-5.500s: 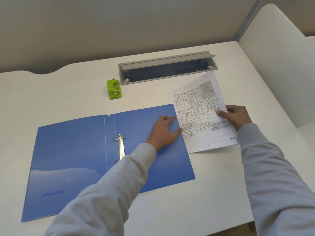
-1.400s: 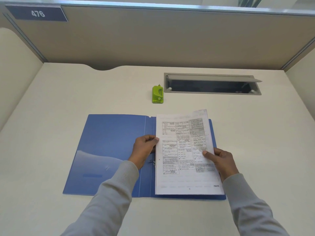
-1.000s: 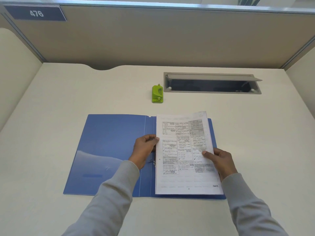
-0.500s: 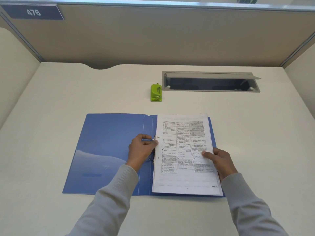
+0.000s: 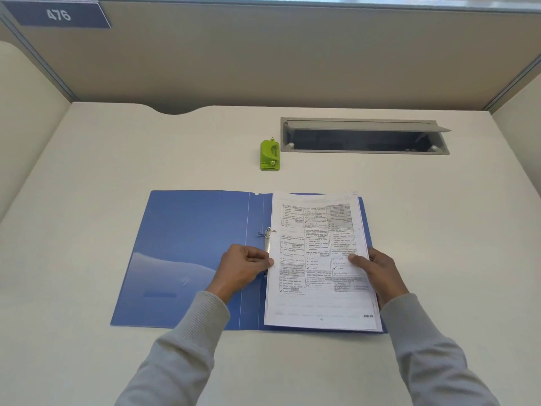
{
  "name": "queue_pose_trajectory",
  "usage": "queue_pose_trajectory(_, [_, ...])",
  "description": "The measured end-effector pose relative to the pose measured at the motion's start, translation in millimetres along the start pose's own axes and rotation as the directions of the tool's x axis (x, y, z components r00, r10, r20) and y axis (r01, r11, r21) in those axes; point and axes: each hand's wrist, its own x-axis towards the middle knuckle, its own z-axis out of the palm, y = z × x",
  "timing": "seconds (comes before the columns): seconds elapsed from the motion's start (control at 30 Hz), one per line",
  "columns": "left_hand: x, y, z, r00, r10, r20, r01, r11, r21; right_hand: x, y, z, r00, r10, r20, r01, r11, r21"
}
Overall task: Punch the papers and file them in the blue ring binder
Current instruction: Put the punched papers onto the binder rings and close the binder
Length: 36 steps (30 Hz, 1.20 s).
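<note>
The blue ring binder (image 5: 190,253) lies open on the desk. A stack of printed papers (image 5: 317,259) rests on its right half, left edge at the metal ring mechanism (image 5: 267,234). The upper ring passes through the papers' edge; the lower ring is hidden behind my left hand (image 5: 243,266), which pinches the papers' left edge by the rings. My right hand (image 5: 376,272) grips the papers' right edge, thumb on top. A green hole punch (image 5: 270,155) stands behind the binder, apart from both hands.
A grey cable tray (image 5: 364,136) with its lid raised is set into the desk at the back right. Beige partition walls enclose the desk on three sides. A sign reading 476 (image 5: 58,14) hangs at the upper left.
Over the earlier frames the papers came from the right of the binder onto its right half. In the last half second my left hand slid down from the upper ring to the lower one.
</note>
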Motion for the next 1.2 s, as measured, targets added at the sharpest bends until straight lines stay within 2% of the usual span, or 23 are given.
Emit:
queue_pose_trajectory(0.2, [2,0,1,1.0,-0.002,-0.009,0.002,1.0,0.011,-3,-1,3,0.998,-0.026,0.055,0.027,1.0,-0.014])
queue_pose_trajectory(0.5, [4,-2,0,1.0,-0.007,0.025,0.007,1.0,0.006,-4,0,-1,0.997,-0.066,0.043,0.066,0.998,-0.013])
queue_pose_trajectory(1.2, [9,10,-12,0.976,-0.118,0.184,0.124,0.992,-0.024,-7,5,0,0.998,-0.059,0.029,0.059,0.998,-0.001])
